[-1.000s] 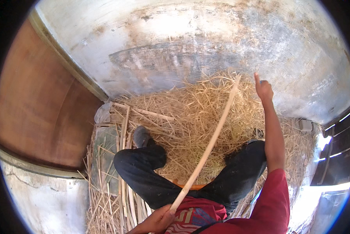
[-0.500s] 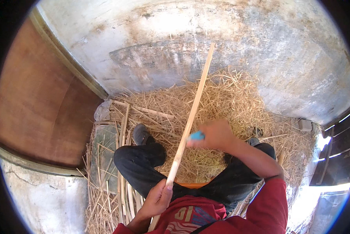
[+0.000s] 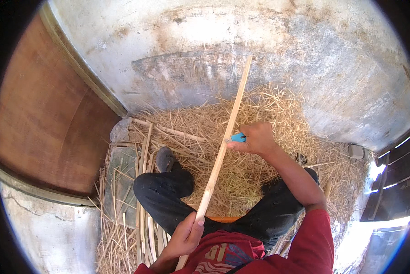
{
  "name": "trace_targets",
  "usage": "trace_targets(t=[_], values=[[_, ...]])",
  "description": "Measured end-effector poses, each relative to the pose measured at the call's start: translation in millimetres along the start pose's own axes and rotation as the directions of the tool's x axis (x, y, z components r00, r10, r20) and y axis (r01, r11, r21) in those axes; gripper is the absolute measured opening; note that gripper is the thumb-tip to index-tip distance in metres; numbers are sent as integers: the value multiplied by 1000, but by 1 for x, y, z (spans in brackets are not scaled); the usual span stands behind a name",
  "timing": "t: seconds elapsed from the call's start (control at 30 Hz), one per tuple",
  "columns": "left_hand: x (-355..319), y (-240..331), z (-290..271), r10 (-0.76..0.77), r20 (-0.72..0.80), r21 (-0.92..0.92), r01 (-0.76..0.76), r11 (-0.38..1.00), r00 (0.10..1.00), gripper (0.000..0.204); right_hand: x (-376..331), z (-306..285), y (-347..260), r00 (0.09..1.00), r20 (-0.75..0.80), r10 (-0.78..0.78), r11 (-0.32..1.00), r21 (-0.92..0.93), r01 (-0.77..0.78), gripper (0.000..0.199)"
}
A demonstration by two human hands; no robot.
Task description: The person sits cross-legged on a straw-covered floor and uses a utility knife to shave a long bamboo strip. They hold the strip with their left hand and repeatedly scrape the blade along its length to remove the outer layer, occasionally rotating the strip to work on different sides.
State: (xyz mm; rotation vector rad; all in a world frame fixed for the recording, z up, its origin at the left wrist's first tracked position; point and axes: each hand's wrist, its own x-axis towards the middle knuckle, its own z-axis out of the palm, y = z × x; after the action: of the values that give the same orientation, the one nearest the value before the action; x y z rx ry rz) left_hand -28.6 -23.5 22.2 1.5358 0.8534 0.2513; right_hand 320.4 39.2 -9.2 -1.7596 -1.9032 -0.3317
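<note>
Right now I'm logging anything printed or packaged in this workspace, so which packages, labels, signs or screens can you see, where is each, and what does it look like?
Printed design on the red shirt: bottom centre, on the person's chest below the left hand; blue and pale shapes, partly hidden.
Crumpled pale plastic bag or wrapper: at the left edge of the straw pile, by the wall; greyish, no marking visible.
No signs or screens in view.

Premises are presenting as a rough, floor-level craft workspace for cane or bamboo splitting, not a fitted workshop. A stained concrete wall (image 3: 269,50) is filling the upper frame. A brown wooden panel (image 3: 45,118) is standing at left. Straw-like shavings (image 3: 269,114) are covering the floor at centre, and cut strips (image 3: 143,150) are lying at lower left.
</note>
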Motion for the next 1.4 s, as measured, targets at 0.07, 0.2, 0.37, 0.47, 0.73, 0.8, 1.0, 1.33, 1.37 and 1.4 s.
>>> trace_targets(t=[0.07, 0.2, 0.37, 0.47, 0.73, 0.8, 1.0, 1.33, 1.37, 1.4], values=[[-2, -1, 2, -7, 5, -36, 7, 999, 1000, 21, 6, -4, 8, 999, -39, 33, 999, -17, -34, 67], [-9, -4, 4, -50, 47, -89, 54, 995, 998, 22, 10, -5, 30, 991, -132, 21, 998, -53, -28, 64], [-29, -11, 0, -21, 91, 13, 20, 1000, 996, 22, 26, -17, 73, 885, 54, 463, 886, -35, -462, 63], [-44, -8, 1, -142, 169, 43, 136, 990, 975, 27, 16, -26, 129, 814, 1, 581, 794, -221, -566, 74], [-60, -18, 2, -211, 223, 149, 181, 972, 952, 27, -41, -51, 202, 354, -129, 926, 354, -28, -935, 91], [-49, -31, -1, -125, 143, 38, 121, 992, 982, 23, -24, -52, 166, 484, 100, 869, 491, -65, -869, 90], [-3, -2, 1, -45, 3, -180, 45, 983, 999, 22, -27, -38, -28, 875, 410, 259, 946, 77, -316, 74], [3, 12, 8, -17, 9, -147, 18, 989, 1000, 16, -14, -15, -21, 962, 171, 214, 965, 115, -235, 64], [4, 12, 7, -23, 13, -171, 25, 985, 1000, 17, -16, -17, -30, 962, 212, 170, 974, 110, -196, 64], [3, 12, 4, -28, 15, -194, 30, 981, 1000, 17, -19, -19, -46, 960, 251, 123, 982, 108, -154, 64]])
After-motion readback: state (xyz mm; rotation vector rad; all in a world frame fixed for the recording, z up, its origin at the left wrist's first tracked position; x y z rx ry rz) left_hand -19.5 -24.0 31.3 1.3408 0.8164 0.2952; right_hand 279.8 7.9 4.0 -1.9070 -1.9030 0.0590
